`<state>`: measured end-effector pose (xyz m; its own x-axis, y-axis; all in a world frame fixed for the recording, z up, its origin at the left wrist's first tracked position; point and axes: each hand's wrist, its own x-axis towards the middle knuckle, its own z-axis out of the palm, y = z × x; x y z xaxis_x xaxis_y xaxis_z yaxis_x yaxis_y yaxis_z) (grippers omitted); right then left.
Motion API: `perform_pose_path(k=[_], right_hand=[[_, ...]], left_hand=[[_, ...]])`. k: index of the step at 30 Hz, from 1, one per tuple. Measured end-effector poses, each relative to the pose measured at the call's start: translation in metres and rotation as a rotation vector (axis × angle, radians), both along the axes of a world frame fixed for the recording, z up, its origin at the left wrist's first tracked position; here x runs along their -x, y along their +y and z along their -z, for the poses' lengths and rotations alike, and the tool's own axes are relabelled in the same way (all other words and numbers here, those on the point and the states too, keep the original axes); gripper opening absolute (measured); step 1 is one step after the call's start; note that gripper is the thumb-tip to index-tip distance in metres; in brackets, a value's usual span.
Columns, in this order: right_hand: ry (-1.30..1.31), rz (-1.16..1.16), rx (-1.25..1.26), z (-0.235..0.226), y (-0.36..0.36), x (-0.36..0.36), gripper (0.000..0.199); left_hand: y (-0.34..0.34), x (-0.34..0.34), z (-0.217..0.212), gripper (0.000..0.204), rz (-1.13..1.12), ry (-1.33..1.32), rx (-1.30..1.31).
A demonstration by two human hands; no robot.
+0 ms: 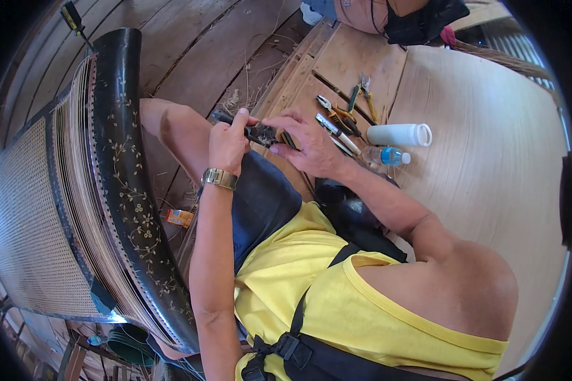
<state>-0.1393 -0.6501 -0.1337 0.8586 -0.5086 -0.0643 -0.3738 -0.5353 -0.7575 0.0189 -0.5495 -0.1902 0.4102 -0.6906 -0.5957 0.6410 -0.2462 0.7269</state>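
My left hand (227,145) grips a dark tool (260,134), right hand (306,145) pinching its tip; it may slip and cut my fingers.

Black chair frame (126,171), gold floral pattern

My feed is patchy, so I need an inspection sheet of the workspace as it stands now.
Surface: wooden plank floor with a pale plywood sheet on the right.
Job's things: small dark tool held between both hands above the lap.
Clutter: pliers and hand tools, white cylinder, clear plastic bottle, small orange item.
Grippers: left hand shut around the tool's handle; right hand with fingers on its other end.
Cables: nothing seen.
Surroundings: cane-woven chair panel with black flower-painted frame at left; another person at top.
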Motion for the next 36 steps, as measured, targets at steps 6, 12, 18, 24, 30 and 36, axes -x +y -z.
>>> perform_pose_path(k=[6, 12, 18, 24, 30, 36], right_hand=[[-0.028, -0.281, -0.081, -0.002, -0.021, -0.022, 0.022], [-0.095, -0.534, 0.366, -0.011, -0.023, -0.047, 0.009], [-0.325, -0.024, -0.113, -0.047, -0.07, -0.06, 0.007], [0.014, 0.267, 1.56, -0.044, -0.193, -0.033, 0.019], [0.534, -0.167, 0.285, 0.063, -0.127, 0.05, 0.021], [0.549, -0.177, 0.37, 0.101, -0.054, 0.087, 0.017]], left_hand=[[0.002, -0.003, 0.004, 0.044, -0.042, 0.085, 0.021], [0.002, -0.002, 0.008, 0.043, -0.041, 0.1, 0.069], [0.01, 0.001, 0.016, 0.039, -0.064, 0.184, 0.109], [0.006, 0.01, 0.012, 0.036, -0.107, 0.212, 0.207], [0.006, 0.014, 0.015, 0.042, -0.291, 0.095, 0.164], [0.011, 0.012, 0.008, 0.04, -0.255, 0.095, 0.176]])
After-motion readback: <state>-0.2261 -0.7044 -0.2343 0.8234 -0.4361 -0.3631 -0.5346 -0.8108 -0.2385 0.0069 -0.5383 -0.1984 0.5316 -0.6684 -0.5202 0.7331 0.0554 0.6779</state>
